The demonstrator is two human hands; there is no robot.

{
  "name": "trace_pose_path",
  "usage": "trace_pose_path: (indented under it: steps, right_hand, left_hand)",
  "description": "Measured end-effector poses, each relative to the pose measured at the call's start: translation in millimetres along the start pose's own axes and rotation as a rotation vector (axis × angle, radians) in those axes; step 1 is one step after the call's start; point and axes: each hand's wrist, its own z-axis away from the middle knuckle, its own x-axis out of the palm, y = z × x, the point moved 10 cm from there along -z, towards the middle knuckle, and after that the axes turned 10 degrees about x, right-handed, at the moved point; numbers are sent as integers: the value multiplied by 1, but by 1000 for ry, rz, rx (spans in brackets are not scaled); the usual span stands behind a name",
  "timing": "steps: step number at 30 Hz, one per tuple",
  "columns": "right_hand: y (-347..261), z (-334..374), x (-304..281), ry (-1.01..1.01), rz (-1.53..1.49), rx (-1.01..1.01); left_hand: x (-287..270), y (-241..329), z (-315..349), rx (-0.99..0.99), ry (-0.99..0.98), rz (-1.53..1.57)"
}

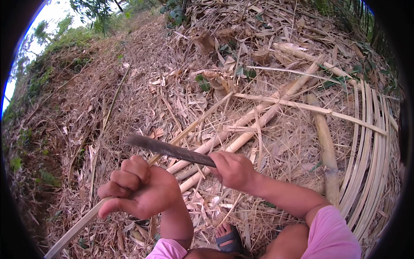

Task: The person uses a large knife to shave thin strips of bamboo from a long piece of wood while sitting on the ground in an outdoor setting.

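My left hand (140, 190) is closed around a long split bamboo strip (77, 226), which runs from the lower left up through the fist toward the stumps. Beyond the fist, the strip's far part (189, 128) slants up to the right. In my right hand (235, 170) is a machete (170, 150) with a dark, broad blade; the handle is hidden in the fist. Its blade points left and crosses over the strip just beyond my left hand. Whether the edge touches the strip I cannot tell.
Bamboo poles (254, 125) lie crossed on the leaf-strewn ground ahead. Another pole (325, 151) lies to the right, beside a bundle of pale split strips (371, 151). Cut stumps (217, 84) stand farther off. My sandalled foot (228, 238) is below.
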Motion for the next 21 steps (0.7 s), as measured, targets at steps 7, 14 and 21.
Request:
trace_pose_path:
  steps: [7,14,21]
  right_hand:
    - [-11,-3,-7,74,-25,13]
    - [52,-3,31,-200,-58,401]
    - [49,-7,22,-109,80,166]
  left_hand:
    - [-5,2,0,-5,10,36]
    - [-4,3,5,-7,-11,73]
    - [-16,1,2,-4,-14,131]
